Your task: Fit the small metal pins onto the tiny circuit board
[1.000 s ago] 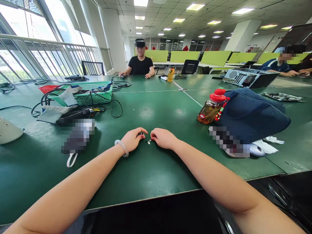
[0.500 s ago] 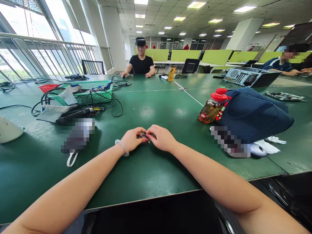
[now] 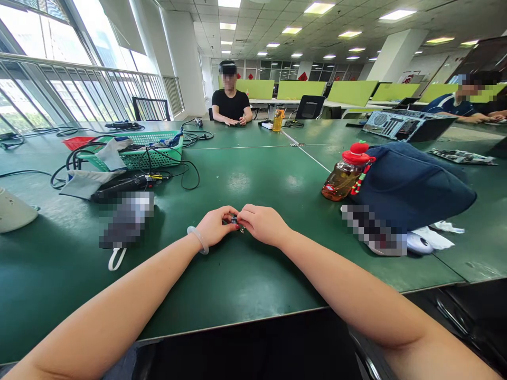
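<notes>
Over the green table (image 3: 237, 285), my two hands meet fingertip to fingertip. A small dark object with shiny metallic bits (image 3: 234, 219) is pinched between the thumb and fingers of my left hand (image 3: 215, 225), which has a pale bangle (image 3: 198, 240) at its wrist. My right hand (image 3: 262, 224) closes its thumb and fingers on the right side of the same piece. Most of the piece is hidden by the fingers, and its kind is too small to make out.
Left lie a phone-like object (image 3: 127, 219), a green basket (image 3: 162, 155) with gloves and black cables, and a white conical thing (image 3: 16, 212). Right stand a red-lidded bottle (image 3: 341, 177), a navy bag (image 3: 412, 184) and a mouse (image 3: 420, 244). A person (image 3: 232, 105) sits opposite.
My right hand has turned slightly and its fingers have shifted on the small piece; my left hand is nearly still. The person opposite has brought both hands together on the table.
</notes>
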A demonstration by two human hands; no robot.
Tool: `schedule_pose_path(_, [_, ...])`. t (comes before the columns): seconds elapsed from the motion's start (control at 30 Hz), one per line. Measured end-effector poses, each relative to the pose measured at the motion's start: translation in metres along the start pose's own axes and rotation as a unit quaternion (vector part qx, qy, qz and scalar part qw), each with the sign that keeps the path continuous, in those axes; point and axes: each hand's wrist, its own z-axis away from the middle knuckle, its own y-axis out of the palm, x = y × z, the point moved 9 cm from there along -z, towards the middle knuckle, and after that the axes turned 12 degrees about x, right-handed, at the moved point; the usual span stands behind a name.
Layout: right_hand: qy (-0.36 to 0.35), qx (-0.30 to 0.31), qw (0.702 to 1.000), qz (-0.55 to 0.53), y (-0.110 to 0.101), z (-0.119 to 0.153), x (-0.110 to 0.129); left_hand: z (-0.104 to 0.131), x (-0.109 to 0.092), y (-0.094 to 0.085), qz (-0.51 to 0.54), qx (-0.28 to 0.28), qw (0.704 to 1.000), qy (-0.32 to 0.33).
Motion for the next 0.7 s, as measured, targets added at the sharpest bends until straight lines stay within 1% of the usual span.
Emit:
schedule_pose_path(0.1, [0.014,-0.010,1.000,-0.023,-0.001,0.000,-0.004,0.001,-0.002,-0.003,-0.006,-0.013,1.000,-0.001])
schedule_pose_path(0.2, [0.066,-0.032,0.995,-0.072,-0.002,0.000,-0.017,0.002,-0.006,-0.007,-0.017,-0.029,0.999,-0.002])
schedule_pose_path(0.3, [0.102,-0.018,0.986,-0.128,0.003,0.000,-0.028,0.004,-0.009,-0.007,-0.009,-0.030,1.000,0.002])
schedule_pose_path(0.43, [0.083,0.020,0.981,-0.172,0.011,-0.004,-0.024,0.004,-0.009,-0.006,0.002,-0.029,1.000,0.010])
schedule_pose_path(0.53, [0.081,0.018,0.980,-0.178,0.012,-0.005,-0.022,0.003,-0.008,-0.004,0.007,-0.026,1.000,0.016])
schedule_pose_path(0.7, [0.093,0.025,0.978,-0.186,0.014,-0.006,-0.026,0.003,-0.010,-0.003,-0.002,-0.022,1.000,0.013])
